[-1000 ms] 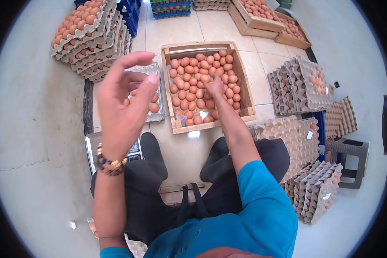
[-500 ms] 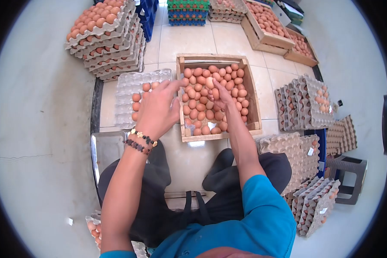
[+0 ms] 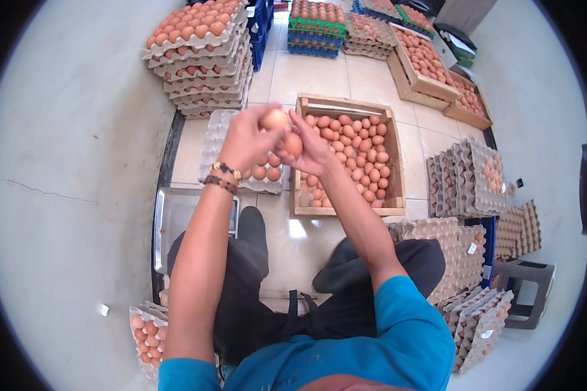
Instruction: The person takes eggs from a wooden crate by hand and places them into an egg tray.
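Above the gap between the egg tray and the wooden crate, my two hands meet. My left hand (image 3: 244, 140), with bead bracelets at the wrist, has its fingers closed round a pale egg (image 3: 276, 119). Close against it, my right hand (image 3: 314, 151) is curled about a browner egg (image 3: 293, 144). Below and to the left lies a grey pulp egg tray (image 3: 214, 140), partly hidden by my left hand and holding several brown eggs (image 3: 259, 173). The wooden crate (image 3: 400, 173) under my right forearm holds many loose brown eggs (image 3: 370, 156).
A metal-topped scale (image 3: 176, 218) sits left of my legs. Tall stacks of filled egg trays (image 3: 205, 65) stand at back left, with coloured trays (image 3: 316, 32) behind. More egg crates (image 3: 424, 85) are at back right. Tray stacks (image 3: 460, 179) and a grey stool (image 3: 531, 287) are on the right.
My right hand has moved left out of the crate with a brown egg. My left hand, open before, has closed on a pale egg. The view has shifted slightly.
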### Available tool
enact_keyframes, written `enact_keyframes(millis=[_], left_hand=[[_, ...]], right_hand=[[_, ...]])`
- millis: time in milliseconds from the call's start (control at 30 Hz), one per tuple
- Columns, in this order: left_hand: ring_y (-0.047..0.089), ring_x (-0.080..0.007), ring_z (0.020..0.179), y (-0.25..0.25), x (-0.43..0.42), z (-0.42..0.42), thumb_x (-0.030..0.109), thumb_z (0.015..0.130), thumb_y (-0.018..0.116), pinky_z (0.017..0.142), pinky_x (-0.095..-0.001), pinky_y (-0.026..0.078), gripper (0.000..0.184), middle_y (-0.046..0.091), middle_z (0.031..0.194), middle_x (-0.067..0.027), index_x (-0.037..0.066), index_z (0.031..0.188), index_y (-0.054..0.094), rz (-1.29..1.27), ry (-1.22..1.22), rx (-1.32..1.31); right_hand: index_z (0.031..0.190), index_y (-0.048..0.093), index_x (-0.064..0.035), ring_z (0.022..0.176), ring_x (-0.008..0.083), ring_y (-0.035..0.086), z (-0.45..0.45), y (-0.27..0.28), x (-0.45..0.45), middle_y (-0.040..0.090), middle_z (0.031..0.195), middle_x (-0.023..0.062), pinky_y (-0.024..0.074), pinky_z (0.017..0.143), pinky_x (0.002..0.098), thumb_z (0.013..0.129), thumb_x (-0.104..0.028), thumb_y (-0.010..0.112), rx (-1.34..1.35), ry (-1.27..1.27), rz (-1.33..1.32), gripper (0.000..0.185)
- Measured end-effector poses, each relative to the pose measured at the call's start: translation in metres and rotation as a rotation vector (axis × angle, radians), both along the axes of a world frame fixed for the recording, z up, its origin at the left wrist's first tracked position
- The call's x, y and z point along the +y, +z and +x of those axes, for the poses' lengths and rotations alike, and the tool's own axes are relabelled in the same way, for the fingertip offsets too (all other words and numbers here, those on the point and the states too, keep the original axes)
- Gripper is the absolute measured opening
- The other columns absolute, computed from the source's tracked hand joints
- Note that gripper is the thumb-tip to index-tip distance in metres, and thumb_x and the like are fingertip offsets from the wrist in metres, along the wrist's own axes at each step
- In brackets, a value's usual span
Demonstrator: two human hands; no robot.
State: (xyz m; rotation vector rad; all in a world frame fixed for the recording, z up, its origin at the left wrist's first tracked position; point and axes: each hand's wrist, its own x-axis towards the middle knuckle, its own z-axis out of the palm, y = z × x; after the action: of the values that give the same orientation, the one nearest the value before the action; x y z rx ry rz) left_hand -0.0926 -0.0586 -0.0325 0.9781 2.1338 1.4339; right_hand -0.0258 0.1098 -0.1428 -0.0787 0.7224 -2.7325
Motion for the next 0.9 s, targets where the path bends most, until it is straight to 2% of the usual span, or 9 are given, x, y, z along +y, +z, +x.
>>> enact_keyframes(millis=[67, 100, 233, 333, 367, 500, 700, 767, 900], left_hand=[[0.069, -0.0193, 0.094, 0.003, -0.004, -0.012, 0.012, 0.091, 0.07, 0.083, -0.0255, 0.057, 0.037, 0.065, 0.112, -0.016, -0.009, 0.121, 0.06, 0.304, 0.158, -0.14], [0.068, -0.0215, 0.097, 0.015, -0.006, -0.015, 0.015, 0.093, 0.069, 0.084, -0.0258, 0.058, 0.037, 0.065, 0.112, -0.016, -0.008, 0.12, 0.059, 0.466, 0.247, -0.287], [0.068, -0.0293, 0.101, 0.042, -0.028, -0.031, 0.029, 0.095, 0.068, 0.088, -0.0274, 0.06, 0.041, 0.061, 0.11, -0.0176, -0.007, 0.11, 0.054, 0.915, 0.345, -0.723], [0.064, -0.032, 0.108, 0.049, -0.044, -0.032, 0.029, 0.096, 0.066, 0.091, -0.0286, 0.059, 0.041, 0.058, 0.112, -0.0195, -0.007, 0.109, 0.051, 1.085, 0.306, -0.956], [0.064, -0.0296, 0.107, 0.051, -0.05, -0.034, 0.029, 0.098, 0.064, 0.09, -0.0274, 0.059, 0.039, 0.059, 0.112, -0.0198, -0.006, 0.111, 0.05, 1.131, 0.312, -0.995], [0.062, -0.0211, 0.092, 0.056, -0.088, -0.032, 0.024, 0.1, 0.06, 0.078, -0.026, 0.059, 0.042, 0.055, 0.121, -0.0212, -0.009, 0.12, 0.043, 1.241, 0.251, -0.998], [0.059, -0.0228, 0.096, 0.058, -0.098, -0.032, 0.024, 0.101, 0.059, 0.078, -0.0283, 0.055, 0.039, 0.052, 0.123, -0.0231, -0.004, 0.122, 0.042, 1.274, 0.374, -1.023], [0.059, -0.0253, 0.1, 0.059, -0.097, -0.034, 0.025, 0.1, 0.06, 0.081, -0.0292, 0.056, 0.038, 0.054, 0.119, -0.0234, -0.003, 0.12, 0.043, 1.274, 0.403, -1.037], [0.06, -0.0263, 0.103, 0.062, -0.094, -0.032, 0.025, 0.101, 0.059, 0.085, -0.03, 0.057, 0.037, 0.054, 0.118, -0.0218, -0.003, 0.12, 0.043, 1.297, 0.456, -1.025]], right_hand=[[0.124, 0.051, 0.0024, 0.092, 0.0246, 0.065, 0.002, 0.03, -0.026, 0.061, 0.111, 0.0145, 0.0572, 0.072, 0.0314, 0.104, -0.039, 0.042, -0.129, -0.183, -0.042, 0.047], [0.127, 0.048, 0.0039, 0.113, 0.0355, 0.059, -0.006, 0.011, -0.025, 0.055, 0.12, 0.0175, 0.0543, 0.095, 0.0436, 0.102, -0.03, 0.04, -0.097, -0.147, -0.169, 0.043], [0.128, 0.045, 0.0065, 0.127, 0.0365, 0.053, -0.022, -0.028, -0.047, 0.049, 0.132, 0.0237, 0.0474, 0.109, 0.0458, 0.101, -0.022, 0.042, -0.053, -0.267, -0.022, 0.039], [0.122, 0.047, 0.0057, 0.122, 0.033, 0.057, -0.041, -0.067, -0.058, 0.049, 0.132, 0.0226, 0.0503, 0.107, 0.0408, 0.1, -0.016, 0.047, -0.284, -0.283, 0.257, 0.032], [0.121, 0.047, 0.0027, 0.115, 0.0274, 0.061, -0.051, -0.089, -0.062, 0.054, 0.125, 0.0203, 0.0554, 0.096, 0.0352, 0.096, -0.015, 0.059, -0.341, -0.35, 0.453, 0.033], [0.119, 0.051, -0.0001, 0.107, 0.0251, 0.063, -0.091, -0.134, -0.064, 0.06, 0.112, 0.0182, 0.0552, 0.085, 0.0364, 0.088, -0.015, 0.071, -0.205, -0.583, 1.473, 0.04], [0.103, 0.059, -0.0034, 0.099, 0.0384, 0.061, -0.149, -0.132, -0.084, 0.062, 0.108, 0.0198, 0.0506, 0.084, 0.0443, 0.077, -0.003, 0.071, 0.235, -0.662, 1.758, 0.029], [0.095, 0.062, -0.0021, 0.097, 0.037, 0.062, -0.173, -0.146, -0.07, 0.063, 0.105, 0.0188, 0.0509, 0.084, 0.0438, 0.076, -0.003, 0.069, 0.003, -0.357, 1.578, 0.02], [0.088, 0.071, -0.0045, 0.096, 0.0332, 0.064, -0.172, -0.14, -0.058, 0.068, 0.096, 0.0148, 0.0528, 0.084, 0.0435, 0.079, -0.011, 0.062, 0.284, -0.32, 2.081, 0.014]])
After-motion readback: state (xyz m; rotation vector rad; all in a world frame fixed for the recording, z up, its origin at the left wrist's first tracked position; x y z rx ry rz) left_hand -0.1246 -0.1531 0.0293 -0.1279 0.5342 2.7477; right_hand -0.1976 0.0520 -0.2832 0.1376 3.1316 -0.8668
